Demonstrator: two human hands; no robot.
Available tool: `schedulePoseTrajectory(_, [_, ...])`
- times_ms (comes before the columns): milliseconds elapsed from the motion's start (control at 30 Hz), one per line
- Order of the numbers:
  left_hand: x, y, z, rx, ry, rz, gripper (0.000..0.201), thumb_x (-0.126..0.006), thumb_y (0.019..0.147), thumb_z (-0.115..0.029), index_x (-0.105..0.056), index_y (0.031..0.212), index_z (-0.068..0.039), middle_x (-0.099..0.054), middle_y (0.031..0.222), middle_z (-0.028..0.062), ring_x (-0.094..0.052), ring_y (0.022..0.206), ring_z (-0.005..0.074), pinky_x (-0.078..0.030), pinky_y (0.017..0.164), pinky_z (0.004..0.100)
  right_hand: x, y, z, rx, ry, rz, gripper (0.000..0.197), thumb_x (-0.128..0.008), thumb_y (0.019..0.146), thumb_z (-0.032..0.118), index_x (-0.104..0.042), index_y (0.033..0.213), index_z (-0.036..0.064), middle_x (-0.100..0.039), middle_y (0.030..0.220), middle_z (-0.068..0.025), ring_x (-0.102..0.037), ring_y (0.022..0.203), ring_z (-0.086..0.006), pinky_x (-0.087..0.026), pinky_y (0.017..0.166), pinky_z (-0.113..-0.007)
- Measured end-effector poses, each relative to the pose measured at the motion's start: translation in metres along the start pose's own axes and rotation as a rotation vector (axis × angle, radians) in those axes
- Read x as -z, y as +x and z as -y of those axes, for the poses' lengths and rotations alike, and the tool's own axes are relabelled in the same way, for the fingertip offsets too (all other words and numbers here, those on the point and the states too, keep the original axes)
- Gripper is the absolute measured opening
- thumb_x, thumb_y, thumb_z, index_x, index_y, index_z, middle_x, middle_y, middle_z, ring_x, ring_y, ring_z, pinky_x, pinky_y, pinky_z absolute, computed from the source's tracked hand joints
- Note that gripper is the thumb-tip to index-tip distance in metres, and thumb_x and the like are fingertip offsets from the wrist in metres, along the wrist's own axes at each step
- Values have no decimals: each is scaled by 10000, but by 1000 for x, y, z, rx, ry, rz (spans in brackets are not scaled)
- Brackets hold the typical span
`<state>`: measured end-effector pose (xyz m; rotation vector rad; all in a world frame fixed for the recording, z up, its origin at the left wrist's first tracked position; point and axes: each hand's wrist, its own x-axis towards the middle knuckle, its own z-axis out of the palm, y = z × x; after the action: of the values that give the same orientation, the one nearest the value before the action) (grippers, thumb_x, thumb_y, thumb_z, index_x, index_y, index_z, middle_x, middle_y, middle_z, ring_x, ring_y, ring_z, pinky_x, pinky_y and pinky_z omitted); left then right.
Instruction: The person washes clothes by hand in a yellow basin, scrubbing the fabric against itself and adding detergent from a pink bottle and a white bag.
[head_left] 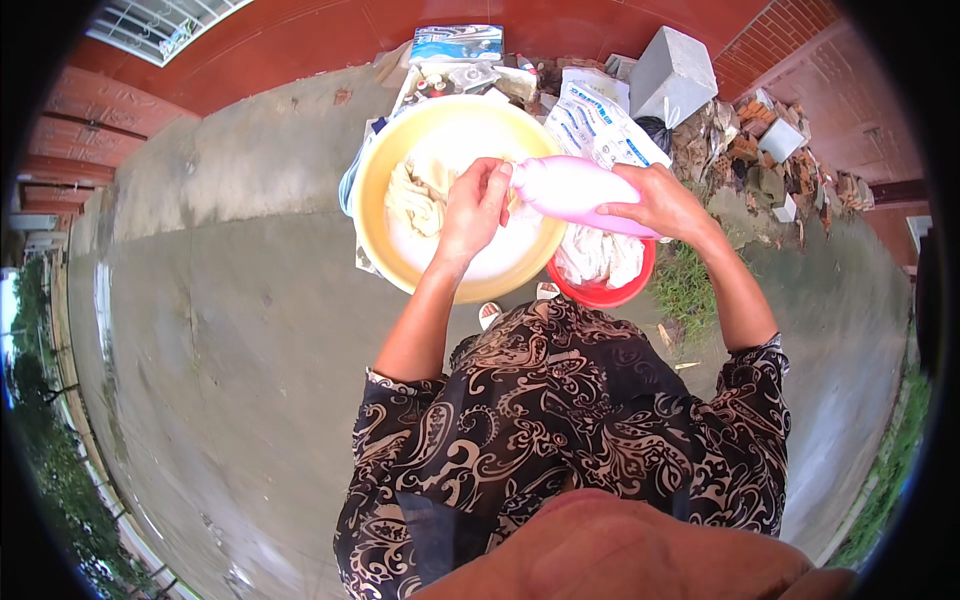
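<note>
A pink plastic bottle (580, 190) lies tilted almost sideways over a large yellow basin (372, 215), its narrow end pointing left. My right hand (660, 203) is wrapped round its wide base end. At the bottle's neck, the fingers of my left hand (477, 208) are pinched together; whatever is between them is hidden. Inside the basin, cream-coloured wet cloth (415, 200) rests at the left in whitish, glaring liquid. White cloth (598, 256) fills a smaller red basin (610, 297), which stands to the right, below my right hand.
Behind the yellow basin sit a blue-and-white box (456, 44) and small containers. A white printed sack (605, 125), a grey block (675, 75) and a pile of broken bricks (765, 150) lie at the far right. Grass (690, 290) grows beside the red basin on the concrete floor (230, 300).
</note>
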<state>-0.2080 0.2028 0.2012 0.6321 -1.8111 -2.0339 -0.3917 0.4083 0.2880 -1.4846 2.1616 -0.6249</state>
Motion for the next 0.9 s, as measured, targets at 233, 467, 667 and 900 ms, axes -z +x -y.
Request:
schedulePoseTrajectory(233, [-16, 16, -14, -344, 469, 99, 270, -615, 987, -82, -566, 1234, 13, -638, 1042, 114, -630, 907, 159, -535, 757, 294, 14, -17, -20, -54, 27, -27, 416, -771, 850, 347, -685, 1072, 5, -712, 894, -220, -703, 827, -378, -537, 769, -446])
schedulePoseTrajectory(467, [-50, 49, -27, -440, 349, 265, 311, -625, 975, -73, -557, 1269, 2, -554, 1221, 116, -605, 984, 141, -524, 840, 307, 19, -39, -63, -117, 93, -184, 397, -803, 826, 321, -654, 958, -22, -680, 822, -226, -672, 744, -374, -514, 698, -434])
schedulePoseTrajectory(667, [-95, 78, -32, 5, 399, 293, 215, -633, 966, -76, -645, 1169, -6, -617, 1198, 126, -610, 1045, 134, -507, 876, 294, 20, -54, -100, -50, 34, -277, 487, -790, 840, 323, -665, 1191, 10, -697, 925, -244, -682, 838, -416, -547, 737, -460])
schedulePoseTrajectory(900, [-101, 108, -19, -499, 577, 167, 486, -660, 884, -1, -572, 1356, -72, -428, 1543, 117, -460, 1377, 267, -378, 1124, 409, 37, -92, -194, -297, 430, -521, 402, -825, 822, 204, -675, 1132, -4, -714, 966, -80, -638, 893, -100, -527, 825, -301])
